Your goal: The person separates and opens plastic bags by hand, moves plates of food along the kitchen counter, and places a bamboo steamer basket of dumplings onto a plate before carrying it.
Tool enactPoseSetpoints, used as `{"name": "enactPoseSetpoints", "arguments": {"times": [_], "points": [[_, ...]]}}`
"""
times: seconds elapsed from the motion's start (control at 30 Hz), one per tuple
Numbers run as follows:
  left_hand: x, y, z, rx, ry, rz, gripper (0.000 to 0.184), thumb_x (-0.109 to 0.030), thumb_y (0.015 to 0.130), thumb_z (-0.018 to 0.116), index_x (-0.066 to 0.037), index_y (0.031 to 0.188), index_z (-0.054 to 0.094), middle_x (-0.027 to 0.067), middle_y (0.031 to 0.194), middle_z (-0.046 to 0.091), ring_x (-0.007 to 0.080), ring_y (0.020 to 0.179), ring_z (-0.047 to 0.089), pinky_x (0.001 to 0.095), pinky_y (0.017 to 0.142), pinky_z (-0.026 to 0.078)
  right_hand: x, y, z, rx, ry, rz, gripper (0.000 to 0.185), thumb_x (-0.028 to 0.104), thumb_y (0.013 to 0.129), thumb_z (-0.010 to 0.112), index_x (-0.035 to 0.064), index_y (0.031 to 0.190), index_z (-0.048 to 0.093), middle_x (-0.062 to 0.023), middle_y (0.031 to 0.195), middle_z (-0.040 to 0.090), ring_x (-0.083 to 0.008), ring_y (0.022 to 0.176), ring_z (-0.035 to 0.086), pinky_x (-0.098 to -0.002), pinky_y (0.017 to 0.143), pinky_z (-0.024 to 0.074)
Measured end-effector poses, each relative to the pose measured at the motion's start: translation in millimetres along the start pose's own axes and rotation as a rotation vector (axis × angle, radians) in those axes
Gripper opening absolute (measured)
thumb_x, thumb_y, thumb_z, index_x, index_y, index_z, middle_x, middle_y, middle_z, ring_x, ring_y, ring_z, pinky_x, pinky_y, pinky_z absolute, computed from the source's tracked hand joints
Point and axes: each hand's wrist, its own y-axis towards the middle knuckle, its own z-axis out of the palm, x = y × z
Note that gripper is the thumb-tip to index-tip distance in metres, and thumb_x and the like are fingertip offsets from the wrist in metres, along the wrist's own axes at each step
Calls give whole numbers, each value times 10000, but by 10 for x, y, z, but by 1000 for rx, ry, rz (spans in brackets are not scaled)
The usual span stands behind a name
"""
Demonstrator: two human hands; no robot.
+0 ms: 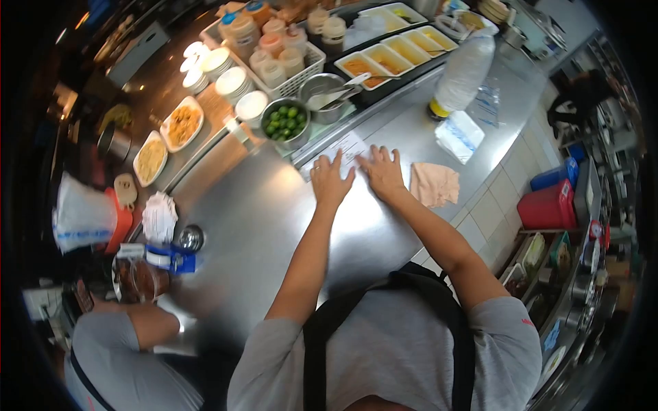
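Both of my hands rest at the back of the steel counter [253,198], on or right beside a white printed paper slip [349,146]. My left hand [332,179] lies with its fingers spread at the slip's near left part. Fingers apart, my right hand [382,171] touches the slip's right end. Neither hand holds anything that I can see. A folded peach-coloured cloth [434,185] lies just right of my right hand. Behind the slip stand a metal pot of small green limes [285,123] and a metal pot with utensils [325,96].
Sauce bottles fill a white basket [301,72]; yellow-filled trays [404,55] stand beside it. At right are a plastic-wrapped bottle [462,72] and white packet [460,135]. A co-worker [130,349] is at lower left, near a blue tape dispenser [171,259]. A red bin [548,207] stands right.
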Motion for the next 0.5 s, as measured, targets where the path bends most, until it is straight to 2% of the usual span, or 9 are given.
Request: {"name": "enactPoseSetpoints", "arguments": {"times": [0.07,0.13,0.17,0.2,0.27,0.3,0.37,0.43,0.5], "points": [[97,-44,92,-68,-18,41,508,-370,692,610,-94,1112,540,191,895,502,339,872,464,457,771,353,-224,-17,-161,-102,-18,330,422,90,763,447,158,1180,465,-221,1213,392,-350,1133,357,-561,930,229],[244,-27,261,-5,-123,44,535,-381,697,606,-98,1142,513,249,1075,496,411,1041,412,502,911,285,-408,-158,-305,-45,-136,371,457,74,732,470,81,1188,436,-225,1191,418,-361,1136,358,-580,932,221],[250,-22,308,-17,-172,76,537,-349,681,625,-82,1133,516,239,1048,510,396,1022,430,489,911,290,-448,-263,-410,-61,-83,441,431,67,722,474,78,1153,456,-219,1139,453,-347,1104,391,-546,934,247],[349,1,393,-79,-94,151,528,-297,663,646,-59,1118,525,229,1023,522,379,981,455,476,881,318,-473,-413,-503,-221,60,395,376,61,715,472,77,1090,492,-195,1039,497,-321,1037,439,-487,890,315],[327,24,255,-1,-56,82,498,-242,656,650,-34,1095,540,215,987,526,353,924,474,449,806,367,-278,-668,-755,-137,247,490,323,54,698,479,83,1014,537,-152,987,499,-301,930,475,-425,774,375],[304,-17,168,-47,16,135,498,-243,663,641,-33,1103,536,196,966,513,334,908,477,426,780,385,-138,-868,-842,-158,272,458,308,44,702,473,86,999,541,-144,984,492,-300,927,474,-427,773,373],[154,-81,-66,47,21,51,494,-247,680,625,-39,1117,528,168,933,495,318,889,478,412,754,397,59,-1230,-557,-451,406,310,289,31,696,485,75,980,514,-130,921,478,-292,899,476,-405,761,371],[60,-106,-134,52,46,68,487,-252,690,616,-40,1120,526,157,924,487,313,884,477,410,749,398,211,-1562,-580,-309,625,343,263,40,723,497,75,983,501,-116,907,465,-276,860,494,-396,725,398],[86,-124,-133,58,57,82,481,-256,701,606,-42,1123,525,147,914,478,307,879,476,408,743,399,144,-1734,-692,-233,724,198,226,60,759,500,66,985,510,-113,901,494,-274,856,513,-391,715,415]]}}
